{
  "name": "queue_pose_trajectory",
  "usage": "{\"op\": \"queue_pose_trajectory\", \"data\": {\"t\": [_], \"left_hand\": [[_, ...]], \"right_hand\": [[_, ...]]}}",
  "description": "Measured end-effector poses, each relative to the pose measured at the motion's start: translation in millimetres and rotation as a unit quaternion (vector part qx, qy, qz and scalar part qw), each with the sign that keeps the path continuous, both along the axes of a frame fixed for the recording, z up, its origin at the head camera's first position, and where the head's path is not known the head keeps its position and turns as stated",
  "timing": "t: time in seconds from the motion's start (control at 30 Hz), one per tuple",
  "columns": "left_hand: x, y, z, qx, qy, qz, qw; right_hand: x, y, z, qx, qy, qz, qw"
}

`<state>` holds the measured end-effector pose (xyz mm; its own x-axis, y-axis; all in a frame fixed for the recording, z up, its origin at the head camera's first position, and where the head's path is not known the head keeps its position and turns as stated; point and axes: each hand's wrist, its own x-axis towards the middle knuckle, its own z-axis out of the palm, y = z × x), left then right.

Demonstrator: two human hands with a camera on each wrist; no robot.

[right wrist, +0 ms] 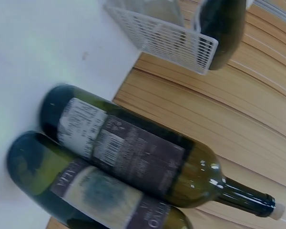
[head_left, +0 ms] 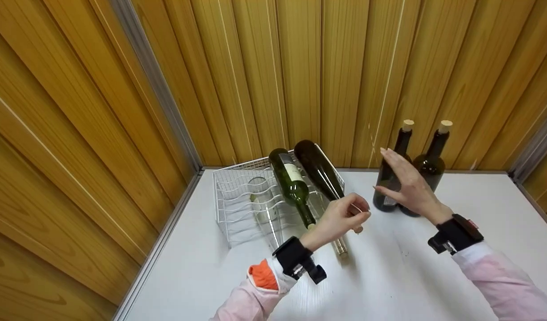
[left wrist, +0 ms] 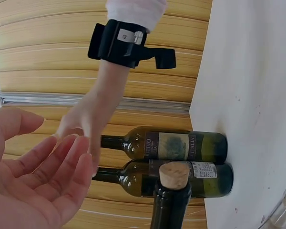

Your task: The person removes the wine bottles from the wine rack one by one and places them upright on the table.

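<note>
My left hand (head_left: 338, 220) is held over the front of a white wire rack (head_left: 242, 218), its fingers loosely bent with nothing in them. Close by it is the neck of a dark bottle (head_left: 320, 171) lying in the rack; that bottle's cork (left wrist: 174, 175) shows in the left wrist view. A labelled green bottle (head_left: 289, 176) lies alongside. Two corked wine bottles stand upright at the right, a nearer one (right wrist: 128, 143) and its neighbour (head_left: 429, 165). In front of them is my right hand (head_left: 409, 185), fingers extended and thumb apart, holding nothing and partly covering them.
A clear bottle (head_left: 264, 207) lies in the left part of the rack. Another clear neck with a cork (head_left: 342, 255) sticks out below my left hand. Wood-patterned walls (head_left: 277, 67) enclose the white table (head_left: 389, 276) at the back and sides.
</note>
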<state>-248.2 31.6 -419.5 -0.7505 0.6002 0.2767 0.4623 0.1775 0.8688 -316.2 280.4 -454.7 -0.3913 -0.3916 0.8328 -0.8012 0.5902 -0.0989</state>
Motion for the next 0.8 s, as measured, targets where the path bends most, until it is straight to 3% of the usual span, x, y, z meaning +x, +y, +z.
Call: {"op": "queue_pose_trajectory", "data": {"t": [0.13, 0.37, 0.63, 0.73, 0.8], "left_hand": [[-7.5, -9.8, 9.7, -0.012, 0.042, 0.018, 0.9989], [-31.5, -39.6, 23.8, -0.016, 0.070, 0.055, 0.9959], [-68.5, -79.8, 7.2, -0.042, 0.123, 0.106, 0.9859], [-85.8, -97.7, 1.7, -0.088, 0.173, 0.120, 0.9736], [-99.7, -110.7, -2.3, -0.130, 0.239, 0.134, 0.9528]], "right_hand": [[3.2, 0, -16.9, 0.023, -0.026, 0.003, 0.9994], [10.3, -1, -41.7, 0.027, -0.079, 0.008, 0.9965], [19.9, 3, -66.5, 0.014, -0.112, 0.014, 0.9935], [22.6, 3, -72.9, 0.014, -0.117, 0.009, 0.9930], [24.5, 3, -76.4, 0.013, -0.120, 0.005, 0.9927]]}}
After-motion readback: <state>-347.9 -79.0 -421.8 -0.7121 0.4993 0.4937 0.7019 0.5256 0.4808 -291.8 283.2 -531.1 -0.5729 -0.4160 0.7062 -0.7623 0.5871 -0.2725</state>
